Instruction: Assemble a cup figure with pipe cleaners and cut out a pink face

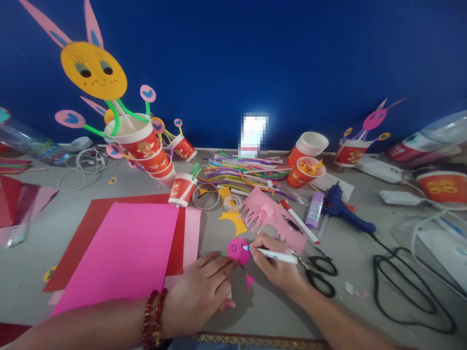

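A white acrylic paint marker (pixel 275 255) with a blue tip is pinched in my right hand (pixel 275 267). Its tip touches a small bright pink paper circle (pixel 238 256) lying on the table. A small blue ring outline is drawn on the circle's left part. My left hand (pixel 200 287) lies palm down with its fingers stretched out, and the fingertips press the circle's lower left edge. Below the circle is a pointed pink paper scrap (pixel 250 282). Black-handled scissors (pixel 321 274) rest beside my right hand, their blades partly hidden.
Pink sheets (pixel 120 253) lie over red paper at left. Decorated paper cups (pixel 142 146) stand behind, near loose pipe cleaners (pixel 244 172). Clear tape (pixel 232 202), cut pink paper (pixel 288 233), a glue stick (pixel 314 209) and a blue glue gun (pixel 343 209) with a looping cord sit beyond and right.
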The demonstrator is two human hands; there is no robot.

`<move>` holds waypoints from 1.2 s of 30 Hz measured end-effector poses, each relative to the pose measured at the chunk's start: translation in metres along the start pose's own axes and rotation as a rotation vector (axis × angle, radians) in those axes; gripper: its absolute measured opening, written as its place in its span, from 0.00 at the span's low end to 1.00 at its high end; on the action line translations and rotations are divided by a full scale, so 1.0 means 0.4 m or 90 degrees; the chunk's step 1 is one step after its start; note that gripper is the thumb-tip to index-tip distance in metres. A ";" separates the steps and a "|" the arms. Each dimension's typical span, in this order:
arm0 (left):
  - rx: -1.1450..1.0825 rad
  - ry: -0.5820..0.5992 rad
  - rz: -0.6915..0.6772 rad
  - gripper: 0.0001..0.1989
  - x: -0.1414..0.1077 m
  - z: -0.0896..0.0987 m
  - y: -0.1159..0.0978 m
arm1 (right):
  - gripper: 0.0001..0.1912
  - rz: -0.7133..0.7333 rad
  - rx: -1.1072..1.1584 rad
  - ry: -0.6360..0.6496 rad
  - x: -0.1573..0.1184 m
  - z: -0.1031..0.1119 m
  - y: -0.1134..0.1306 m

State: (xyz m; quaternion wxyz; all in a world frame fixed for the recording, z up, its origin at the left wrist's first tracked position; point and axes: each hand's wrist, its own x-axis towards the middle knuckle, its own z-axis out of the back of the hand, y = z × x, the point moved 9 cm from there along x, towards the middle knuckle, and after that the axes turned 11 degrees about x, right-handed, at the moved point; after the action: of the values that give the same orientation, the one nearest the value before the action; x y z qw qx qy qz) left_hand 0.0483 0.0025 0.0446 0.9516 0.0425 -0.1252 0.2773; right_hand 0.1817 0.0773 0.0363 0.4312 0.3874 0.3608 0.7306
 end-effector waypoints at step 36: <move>-0.001 -0.004 0.007 0.13 -0.002 -0.002 0.002 | 0.11 -0.034 0.050 -0.017 -0.005 0.007 -0.006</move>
State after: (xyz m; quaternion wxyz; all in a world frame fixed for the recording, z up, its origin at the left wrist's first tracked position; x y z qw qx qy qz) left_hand 0.0474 0.0030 0.0438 0.9498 0.0421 -0.1283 0.2822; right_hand 0.1857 0.0770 0.0348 0.4399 0.4036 0.3935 0.6991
